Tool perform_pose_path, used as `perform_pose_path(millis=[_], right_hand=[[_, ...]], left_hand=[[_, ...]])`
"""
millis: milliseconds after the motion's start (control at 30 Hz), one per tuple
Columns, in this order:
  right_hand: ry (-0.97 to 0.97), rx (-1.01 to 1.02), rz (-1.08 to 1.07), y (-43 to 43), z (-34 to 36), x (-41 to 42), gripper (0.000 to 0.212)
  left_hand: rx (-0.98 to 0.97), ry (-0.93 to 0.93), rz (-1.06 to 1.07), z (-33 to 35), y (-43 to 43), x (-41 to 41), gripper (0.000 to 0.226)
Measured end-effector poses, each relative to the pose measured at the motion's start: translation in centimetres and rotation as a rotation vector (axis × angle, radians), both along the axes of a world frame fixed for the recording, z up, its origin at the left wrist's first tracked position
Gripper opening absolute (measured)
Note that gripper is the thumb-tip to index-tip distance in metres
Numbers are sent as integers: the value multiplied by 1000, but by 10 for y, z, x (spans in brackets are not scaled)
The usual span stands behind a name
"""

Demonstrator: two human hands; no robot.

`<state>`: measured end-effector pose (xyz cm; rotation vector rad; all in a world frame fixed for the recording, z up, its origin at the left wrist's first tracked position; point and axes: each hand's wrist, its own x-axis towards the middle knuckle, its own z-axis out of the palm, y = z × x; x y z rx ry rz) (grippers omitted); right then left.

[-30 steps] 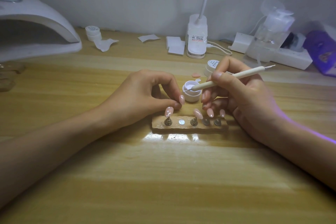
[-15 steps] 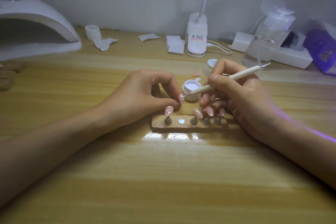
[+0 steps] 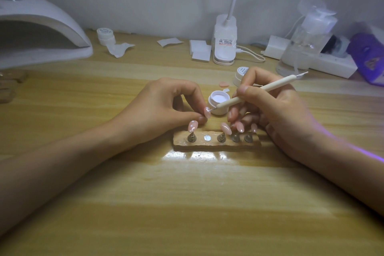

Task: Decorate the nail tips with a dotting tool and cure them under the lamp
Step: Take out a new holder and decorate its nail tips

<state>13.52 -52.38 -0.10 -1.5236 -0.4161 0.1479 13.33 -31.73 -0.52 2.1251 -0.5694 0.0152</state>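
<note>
Pink nail tip (image 3: 207, 112) pinched in the grip of the left hand (image 3: 162, 108), just beyond the wooden stand (image 3: 216, 144), middle of the bench (image 3: 187, 193). The right hand (image 3: 276, 114) grip pinches the dotting tool (image 3: 255, 92), its point on the tip. Risk: tremor smears the wet dot; knuckles may knock the open gel pot (image 3: 219, 100).

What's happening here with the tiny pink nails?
Someone is decorating fake nails. The left hand pinches one pink nail tip while the right hand holds a dotting tool with its point on that tip. An open jar of white gel sits just behind. Four more tips stand on a wooden holder; the leftmost tip has white dots.
</note>
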Motion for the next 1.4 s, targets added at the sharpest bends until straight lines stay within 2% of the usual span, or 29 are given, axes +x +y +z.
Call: perform_pose_path(millis=[900, 1400], right_hand=[[-16, 18, -7, -1, -1, 0, 21], [-18, 38, -13, 0, 0, -1, 20]], left_hand=[[-13, -1, -1, -2, 0, 3, 24], [39, -39, 47, -3, 1, 6, 18]])
